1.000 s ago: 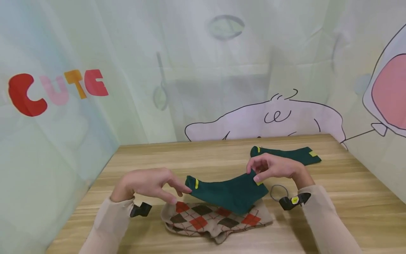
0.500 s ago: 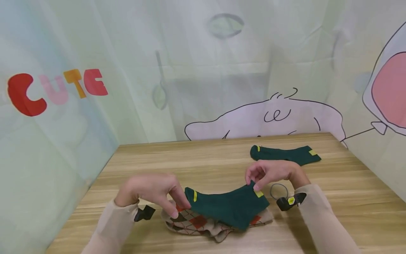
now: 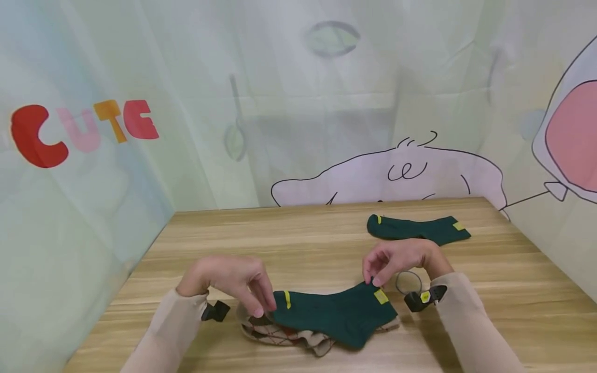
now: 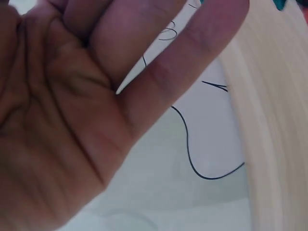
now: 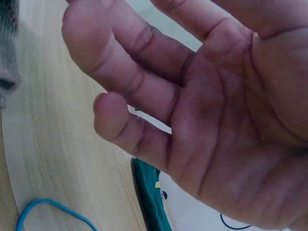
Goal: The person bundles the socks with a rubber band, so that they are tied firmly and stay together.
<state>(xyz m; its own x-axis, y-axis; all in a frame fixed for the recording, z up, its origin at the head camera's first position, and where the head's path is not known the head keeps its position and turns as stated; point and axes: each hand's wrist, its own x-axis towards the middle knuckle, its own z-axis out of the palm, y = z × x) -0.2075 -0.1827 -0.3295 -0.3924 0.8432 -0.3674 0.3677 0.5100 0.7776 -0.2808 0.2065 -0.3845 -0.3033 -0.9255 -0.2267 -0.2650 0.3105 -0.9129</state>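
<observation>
In the head view a dark green sock (image 3: 333,313) with yellow marks lies over a beige argyle sock (image 3: 266,334), hiding most of its diamonds. My right hand (image 3: 403,256) pinches the green sock's cuff corner between thumb and fingers, beside the yellow patch. At the toe end, fingertips of my left hand (image 3: 233,277) are right at the sock's edge, thumb standing apart from them. The left wrist view shows that palm (image 4: 57,130) with its little finger stretched out. In the right wrist view, the right palm (image 5: 216,110) faces the camera, fingers bent.
A second green sock (image 3: 415,228) lies flat farther back on the wooden table (image 3: 261,233), behind the right hand. A thin cord loop (image 3: 397,282) hangs by the right wrist's black camera (image 3: 415,301). A printed curtain (image 3: 200,129) stands behind the table.
The green sock has come down and toward me, covering more of the argyle sock. Both hands have moved nearer with it, the left also slightly right. The far green sock stays put.
</observation>
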